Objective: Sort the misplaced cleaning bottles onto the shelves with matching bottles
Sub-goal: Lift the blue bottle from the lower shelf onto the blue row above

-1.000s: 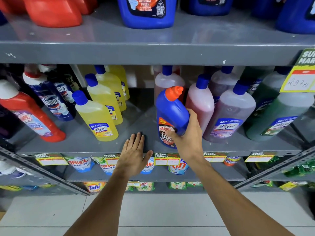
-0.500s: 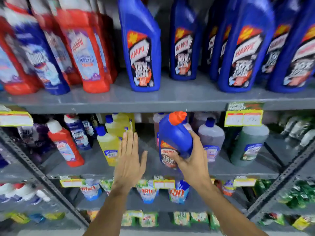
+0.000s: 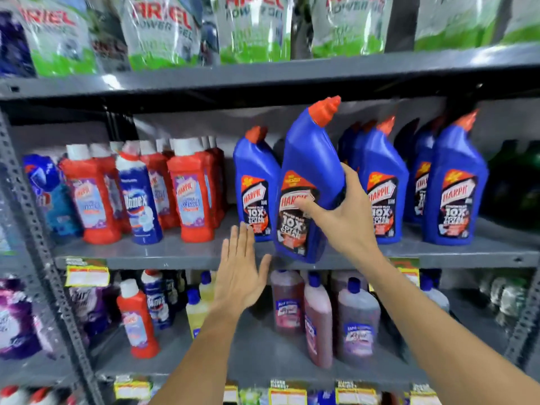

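Observation:
My right hand (image 3: pixel 342 217) grips a blue Harpic bottle (image 3: pixel 309 176) with an orange cap, tilted slightly, its base at the front edge of the middle grey shelf (image 3: pixel 175 254). It sits among matching blue Harpic bottles: one (image 3: pixel 255 182) just left of it and several (image 3: pixel 455 185) to its right. My left hand (image 3: pixel 239 273) is flat and open below the shelf's front edge, holding nothing. A red bottle (image 3: pixel 137 320) stands on the shelf below among different bottles, and a blue Domex bottle (image 3: pixel 140 200) stands among the red Harpic bottles (image 3: pixel 190 194).
Ariel pouches (image 3: pixel 163 30) fill the top shelf. Pink and purple floor-cleaner bottles (image 3: pixel 318 317) stand on the lower shelf under my right arm, with yellow ones (image 3: pixel 197 314) behind my left wrist. A perforated grey upright (image 3: pixel 38 229) runs down the left. Price tags (image 3: pixel 87 276) hang on shelf edges.
The view has tilted upward. My right hand has lifted the blue Harpic bottle from the lower shelf to the shelf of matching blue bottles. My left hand has risen with it, still open.

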The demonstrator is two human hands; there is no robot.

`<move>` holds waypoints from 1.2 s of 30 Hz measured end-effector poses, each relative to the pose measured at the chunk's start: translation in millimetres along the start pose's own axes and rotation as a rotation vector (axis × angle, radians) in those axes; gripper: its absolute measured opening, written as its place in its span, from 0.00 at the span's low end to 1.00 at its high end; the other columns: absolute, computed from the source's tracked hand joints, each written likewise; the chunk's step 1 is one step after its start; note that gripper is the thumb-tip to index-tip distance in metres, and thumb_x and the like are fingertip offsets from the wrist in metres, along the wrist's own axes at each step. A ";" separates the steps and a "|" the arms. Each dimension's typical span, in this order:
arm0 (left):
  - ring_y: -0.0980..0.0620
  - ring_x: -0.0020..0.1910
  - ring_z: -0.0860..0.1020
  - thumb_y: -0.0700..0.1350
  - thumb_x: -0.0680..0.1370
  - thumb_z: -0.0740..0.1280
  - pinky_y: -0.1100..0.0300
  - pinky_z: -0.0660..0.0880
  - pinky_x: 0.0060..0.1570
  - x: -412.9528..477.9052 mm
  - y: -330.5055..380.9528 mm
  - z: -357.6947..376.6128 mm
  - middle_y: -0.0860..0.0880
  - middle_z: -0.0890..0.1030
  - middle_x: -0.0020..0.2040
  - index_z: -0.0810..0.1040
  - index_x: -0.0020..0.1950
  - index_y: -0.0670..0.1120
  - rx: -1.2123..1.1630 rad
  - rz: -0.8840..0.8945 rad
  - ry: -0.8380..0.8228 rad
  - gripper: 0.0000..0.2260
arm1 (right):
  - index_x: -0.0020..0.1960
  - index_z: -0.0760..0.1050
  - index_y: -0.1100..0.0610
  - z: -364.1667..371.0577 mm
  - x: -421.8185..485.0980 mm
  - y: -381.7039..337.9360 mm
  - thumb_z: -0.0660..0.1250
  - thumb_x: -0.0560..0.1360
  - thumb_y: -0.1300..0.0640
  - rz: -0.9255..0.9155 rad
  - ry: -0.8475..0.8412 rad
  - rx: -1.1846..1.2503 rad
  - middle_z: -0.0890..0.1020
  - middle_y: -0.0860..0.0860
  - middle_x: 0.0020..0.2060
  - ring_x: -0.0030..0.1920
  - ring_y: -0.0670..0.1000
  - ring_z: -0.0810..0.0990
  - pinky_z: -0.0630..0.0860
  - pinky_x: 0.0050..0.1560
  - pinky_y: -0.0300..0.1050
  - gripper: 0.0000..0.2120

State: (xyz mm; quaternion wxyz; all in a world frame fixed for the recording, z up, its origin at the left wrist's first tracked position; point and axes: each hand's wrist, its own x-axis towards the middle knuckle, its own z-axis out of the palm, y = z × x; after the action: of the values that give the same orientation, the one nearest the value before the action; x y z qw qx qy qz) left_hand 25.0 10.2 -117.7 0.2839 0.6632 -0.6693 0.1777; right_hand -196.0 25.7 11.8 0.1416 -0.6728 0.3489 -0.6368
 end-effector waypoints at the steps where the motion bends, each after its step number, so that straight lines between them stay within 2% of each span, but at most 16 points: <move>1: 0.51 0.80 0.37 0.64 0.80 0.42 0.54 0.37 0.77 0.4 -0.4 2.4 0.48 0.44 0.82 0.43 0.81 0.44 0.011 0.010 -0.026 0.35 | 0.69 0.68 0.43 0.1 8.9 0.8 0.78 0.63 0.40 0.011 -0.002 -0.018 0.81 0.41 0.59 0.60 0.49 0.82 0.79 0.59 0.56 0.37; 4: 0.52 0.79 0.39 0.62 0.79 0.40 0.54 0.37 0.76 -0.4 -2.8 8.7 0.47 0.47 0.82 0.46 0.81 0.43 0.034 0.041 -0.075 0.35 | 0.69 0.66 0.42 4.8 26.5 13.5 0.76 0.62 0.38 0.078 -0.022 -0.096 0.82 0.43 0.58 0.59 0.52 0.82 0.79 0.58 0.58 0.39; 7: 0.51 0.81 0.45 0.61 0.80 0.38 0.55 0.37 0.77 -1.5 -3.7 10.6 0.46 0.52 0.82 0.51 0.81 0.42 0.038 0.040 -0.059 0.35 | 0.71 0.65 0.44 10.3 37.4 34.3 0.74 0.59 0.35 0.151 -0.090 -0.162 0.82 0.46 0.60 0.60 0.55 0.81 0.79 0.58 0.59 0.43; 11: 0.51 0.81 0.52 0.63 0.80 0.38 0.54 0.40 0.78 -0.3 1.8 10.9 0.47 0.59 0.81 0.56 0.80 0.43 0.031 0.003 -0.052 0.35 | 0.72 0.64 0.45 17.6 47.9 60.2 0.77 0.66 0.40 0.199 -0.097 -0.178 0.81 0.46 0.61 0.62 0.55 0.80 0.78 0.60 0.58 0.39; 13: 0.51 0.80 0.55 0.61 0.81 0.41 0.53 0.43 0.78 1.5 3.9 9.8 0.47 0.63 0.79 0.59 0.79 0.44 0.032 -0.019 -0.055 0.33 | 0.73 0.63 0.46 18.1 48.7 68.2 0.80 0.68 0.45 0.205 -0.107 -0.096 0.80 0.42 0.59 0.58 0.47 0.81 0.79 0.58 0.50 0.40; 15: 0.50 0.80 0.56 0.60 0.82 0.44 0.51 0.45 0.78 2.7 4.8 9.4 0.47 0.64 0.79 0.61 0.79 0.44 0.035 -0.020 -0.058 0.30 | 0.74 0.59 0.45 15.7 41.6 74.5 0.82 0.65 0.50 0.210 -0.192 -0.041 0.78 0.37 0.59 0.55 0.36 0.80 0.78 0.54 0.36 0.46; 16: 0.50 0.80 0.57 0.59 0.83 0.45 0.51 0.46 0.79 3.0 4.9 9.1 0.47 0.65 0.79 0.61 0.79 0.44 0.035 -0.011 -0.064 0.29 | 0.75 0.58 0.46 15.1 35.7 79.6 0.84 0.63 0.53 0.220 -0.243 -0.045 0.77 0.39 0.61 0.57 0.36 0.79 0.76 0.55 0.33 0.50; 19: 0.49 0.79 0.57 0.59 0.83 0.46 0.50 0.47 0.79 4.6 5.1 7.5 0.46 0.65 0.78 0.62 0.78 0.44 0.033 0.030 -0.100 0.29 | 0.76 0.57 0.49 13.1 19.1 93.9 0.86 0.59 0.56 0.285 -0.327 -0.073 0.76 0.47 0.65 0.63 0.49 0.77 0.76 0.61 0.45 0.55; 23: 0.49 0.78 0.60 0.59 0.83 0.47 0.49 0.50 0.79 5.9 6.6 5.2 0.47 0.67 0.78 0.62 0.78 0.45 0.035 0.030 -0.126 0.28 | 0.75 0.60 0.49 9.4 18.8 102.9 0.84 0.63 0.56 0.350 -0.303 -0.050 0.78 0.47 0.61 0.61 0.50 0.79 0.78 0.62 0.52 0.49; 26: 0.49 0.78 0.61 0.59 0.83 0.47 0.49 0.52 0.78 5.6 7.9 1.5 0.47 0.67 0.78 0.62 0.78 0.45 0.038 0.023 -0.138 0.28 | 0.77 0.59 0.50 10.0 20.8 109.0 0.82 0.66 0.57 0.368 -0.284 -0.025 0.77 0.47 0.60 0.62 0.50 0.78 0.77 0.64 0.52 0.47; 30: 0.49 0.78 0.60 0.59 0.84 0.47 0.50 0.52 0.78 7.6 9.8 -2.6 0.47 0.66 0.78 0.62 0.78 0.45 0.035 0.018 -0.161 0.28 | 0.77 0.59 0.50 11.6 20.3 116.8 0.84 0.64 0.58 0.382 -0.309 -0.019 0.77 0.47 0.63 0.62 0.50 0.78 0.76 0.63 0.49 0.49; 36: 0.50 0.78 0.59 0.59 0.83 0.47 0.50 0.51 0.79 7.2 11.1 -4.6 0.47 0.66 0.78 0.62 0.78 0.44 0.027 0.001 -0.179 0.28 | 0.75 0.62 0.50 16.3 17.3 124.7 0.82 0.66 0.58 0.415 -0.250 -0.001 0.78 0.47 0.58 0.61 0.51 0.79 0.77 0.63 0.51 0.45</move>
State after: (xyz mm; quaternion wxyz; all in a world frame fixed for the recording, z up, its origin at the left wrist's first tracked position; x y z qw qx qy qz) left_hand 15.0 8.0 -108.2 0.2139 0.6799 -0.6899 0.1266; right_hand -217.4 -79.0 -56.8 0.3114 -0.6603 0.4597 -0.5057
